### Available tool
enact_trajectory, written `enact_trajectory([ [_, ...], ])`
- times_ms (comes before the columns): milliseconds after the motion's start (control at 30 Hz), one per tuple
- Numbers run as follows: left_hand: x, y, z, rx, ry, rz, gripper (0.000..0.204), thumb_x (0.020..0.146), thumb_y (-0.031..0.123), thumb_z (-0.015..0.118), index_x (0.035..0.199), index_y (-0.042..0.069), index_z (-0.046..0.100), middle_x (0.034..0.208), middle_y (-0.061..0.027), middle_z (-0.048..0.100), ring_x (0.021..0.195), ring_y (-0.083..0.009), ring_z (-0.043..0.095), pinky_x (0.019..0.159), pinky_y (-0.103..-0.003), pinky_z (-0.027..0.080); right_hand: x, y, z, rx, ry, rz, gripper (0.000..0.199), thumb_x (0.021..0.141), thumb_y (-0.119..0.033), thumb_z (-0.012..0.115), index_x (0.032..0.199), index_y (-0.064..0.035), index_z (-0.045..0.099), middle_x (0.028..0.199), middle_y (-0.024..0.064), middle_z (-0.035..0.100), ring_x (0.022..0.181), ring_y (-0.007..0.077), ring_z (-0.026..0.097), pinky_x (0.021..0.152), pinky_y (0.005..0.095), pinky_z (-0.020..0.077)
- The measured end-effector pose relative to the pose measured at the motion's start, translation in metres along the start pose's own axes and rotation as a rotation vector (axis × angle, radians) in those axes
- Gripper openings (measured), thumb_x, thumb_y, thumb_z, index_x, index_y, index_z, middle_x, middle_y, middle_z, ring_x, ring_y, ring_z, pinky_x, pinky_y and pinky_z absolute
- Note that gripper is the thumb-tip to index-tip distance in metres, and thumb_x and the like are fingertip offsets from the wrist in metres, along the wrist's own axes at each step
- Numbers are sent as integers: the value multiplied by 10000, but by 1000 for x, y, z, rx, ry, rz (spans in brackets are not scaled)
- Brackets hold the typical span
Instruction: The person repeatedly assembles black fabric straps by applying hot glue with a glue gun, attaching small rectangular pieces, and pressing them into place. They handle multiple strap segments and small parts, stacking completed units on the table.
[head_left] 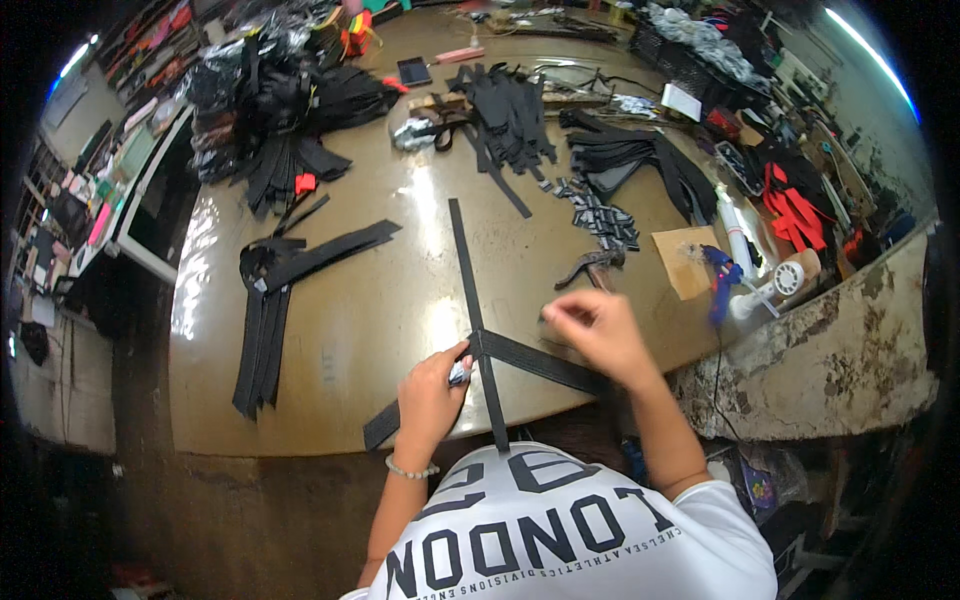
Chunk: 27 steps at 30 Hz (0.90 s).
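Note:
My left hand point(430, 395) presses and curls around a wide black strap point(540, 362) near the table's front edge. A small silvery, crumpled piece point(459, 374) shows between its fingers. A narrower black strap point(463, 255) runs away from me and crosses the wide one beside that hand, its near end reaching my shirt. Above the right part of the wide strap, my right hand point(605, 335) is raised with thumb and fingertips pinched together. A tiny dark thing shows at the fingertips, too blurred to name. Beyond that hand lie small metal clips point(603, 222) and a dark hand tool point(590, 265).
Looped black straps point(268, 300) lie at the left. More strap bundles point(505, 115) are across the back, by a phone point(413, 70). At right are a cardboard piece point(686, 262), a blue glue gun point(722, 280) with a hanging cord, and a white spool point(789, 277).

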<state>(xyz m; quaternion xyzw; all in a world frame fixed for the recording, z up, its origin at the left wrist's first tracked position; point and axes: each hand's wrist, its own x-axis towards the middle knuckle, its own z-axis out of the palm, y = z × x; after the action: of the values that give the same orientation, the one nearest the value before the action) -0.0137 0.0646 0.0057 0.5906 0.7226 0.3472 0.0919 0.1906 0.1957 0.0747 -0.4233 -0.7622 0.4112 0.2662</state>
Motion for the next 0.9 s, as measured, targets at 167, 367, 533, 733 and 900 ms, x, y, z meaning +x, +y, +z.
enact_trajectory([
  [167, -2, -2, 0, -4, 6, 14, 217, 903, 227, 652, 1073, 97, 692, 787, -116, 655, 714, -318, 635, 629, -408, 493, -10, 14, 58, 162, -87, 57, 250, 870, -66, 690, 1103, 16, 657, 866, 148, 711, 755, 168, 699, 690, 281, 557],
  [367, 0, 0, -1, -26, 40, 31, 195, 866, 155, 694, 1048, 86, 710, 798, -145, 671, 672, -312, 637, 599, -378, 494, -4, 20, 87, -48, 11, -105, 149, 842, -54, 699, 974, 15, 688, 840, 126, 670, 777, 245, 643, 699, 336, 518],
  [533, -20, 4, -35, -163, 141, 181, 244, 795, 73, 732, 1037, 95, 715, 644, -79, 580, 537, -231, 564, 505, -337, 453, -4, 27, 90, 25, 20, -148, 149, 833, -60, 704, 968, 3, 694, 842, 118, 649, 780, 263, 607, 702, 354, 498],
  [733, -49, 11, -34, 49, -210, 280, 459, 725, 263, 794, 1146, 122, 679, 652, -31, 497, 594, -194, 535, 543, -322, 440, -1, 30, 88, -27, -10, -199, 159, 826, -55, 724, 974, -1, 706, 848, 109, 661, 733, 201, 610, 653, 298, 503],
  [900, -35, 10, -22, 14, -141, 302, 484, 680, 258, 809, 1126, 126, 677, 675, -36, 518, 604, -196, 548, 558, -331, 450, 1, 26, 84, 42, -76, -115, 150, 823, -62, 715, 961, -5, 701, 851, 119, 670, 780, 239, 611, 690, 331, 505],
])
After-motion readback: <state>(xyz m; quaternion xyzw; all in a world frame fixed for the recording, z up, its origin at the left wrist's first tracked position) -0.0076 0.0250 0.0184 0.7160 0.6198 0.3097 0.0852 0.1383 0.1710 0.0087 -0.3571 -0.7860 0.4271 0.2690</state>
